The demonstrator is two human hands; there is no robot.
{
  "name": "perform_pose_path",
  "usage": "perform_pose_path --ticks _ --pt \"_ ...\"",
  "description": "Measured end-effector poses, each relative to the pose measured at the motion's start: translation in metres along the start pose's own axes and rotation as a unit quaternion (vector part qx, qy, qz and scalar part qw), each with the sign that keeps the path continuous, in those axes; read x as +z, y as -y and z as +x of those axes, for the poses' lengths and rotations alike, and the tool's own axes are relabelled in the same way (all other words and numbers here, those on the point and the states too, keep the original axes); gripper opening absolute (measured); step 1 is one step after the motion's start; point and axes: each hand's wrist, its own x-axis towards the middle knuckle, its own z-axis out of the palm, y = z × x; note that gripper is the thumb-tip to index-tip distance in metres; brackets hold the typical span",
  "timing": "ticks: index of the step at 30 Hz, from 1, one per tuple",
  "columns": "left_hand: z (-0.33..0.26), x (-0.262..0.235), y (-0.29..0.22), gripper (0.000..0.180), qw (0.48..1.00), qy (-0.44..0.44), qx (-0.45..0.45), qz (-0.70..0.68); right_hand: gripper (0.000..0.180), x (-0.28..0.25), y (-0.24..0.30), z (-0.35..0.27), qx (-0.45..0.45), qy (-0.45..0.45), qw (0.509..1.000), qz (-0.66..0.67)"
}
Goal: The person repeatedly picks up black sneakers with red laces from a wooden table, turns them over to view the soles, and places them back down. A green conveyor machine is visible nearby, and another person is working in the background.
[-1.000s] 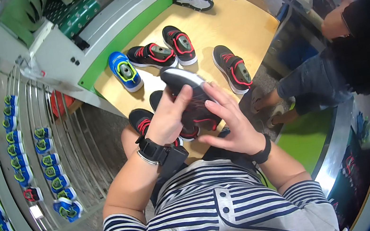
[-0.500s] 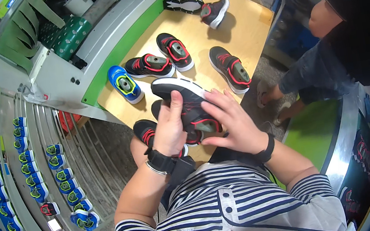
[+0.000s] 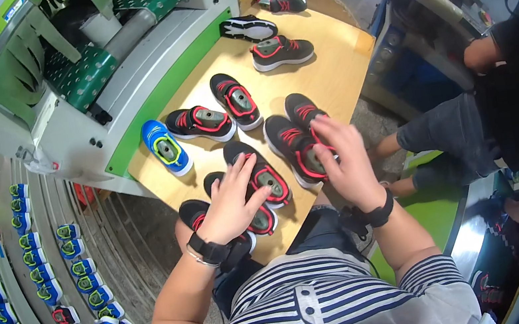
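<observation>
Shoes (image 3: 283, 52) on table (image 3: 346, 68) before worker (image 3: 306, 296); machine (image 3: 127, 81) behind-left; rack (image 3: 112, 251) farther left (more shoes (image 3: 36, 274) there, I see); co-worker (image 3: 508, 81) right.

Tabletop (image 3: 335, 73): looks like wood — smooth, faintly glossy
Black shoes (image 3: 284, 137): look like cloth, mostly matt
Roller (image 3: 132, 36): looks like metal — dull, smooth
Green belt (image 3: 83, 80): looks smooth, slightly glossy
Striped shirt (image 3: 259, 293): looks like matt cloth

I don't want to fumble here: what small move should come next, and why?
Perhaps close the left hand on the black-and-red shoe under its fingertips: that hand is spread open, no grip showing, while the right hand is at another shoe.
</observation>
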Motion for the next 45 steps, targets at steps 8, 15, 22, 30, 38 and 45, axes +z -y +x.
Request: perform_pose_path --ticks 8,15,22,30,38,45 --pt "0.004 -0.018 0.014 0.089 0.986 0.130 0.004 -0.105 0.070 0.020 -0.059 0.014 0.150 0.142 0.964 0.170" --pt "0.009 -0.034 0.019 0.087 0.981 0.151 0.014 -0.118 0.076 0.030 -0.150 0.159 0.112 0.172 0.978 0.024" --pt "0.023 -0.082 0.036 0.048 0.955 -0.032 -0.100 -0.278 0.083 0.109 -0.205 0.248 0.132 0.191 0.971 -0.050" --pt "0.095 -0.125 -0.024 0.095 0.951 -0.232 0.190 -0.068 0.064 0.015 -0.050 0.216 -0.260 0.103 0.955 -0.096" --pt "0.110 -0.169 -0.017 0.071 0.860 -0.227 0.060 -0.453 0.060 -0.006 -0.037 0.100 0.030 0.031 0.998 0.040" --pt "0.147 -0.325 0.138 0.085 0.769 -0.595 -0.091 -0.217 0.075 0.032 -0.047 0.009 0.252 0.067 0.943 0.208"
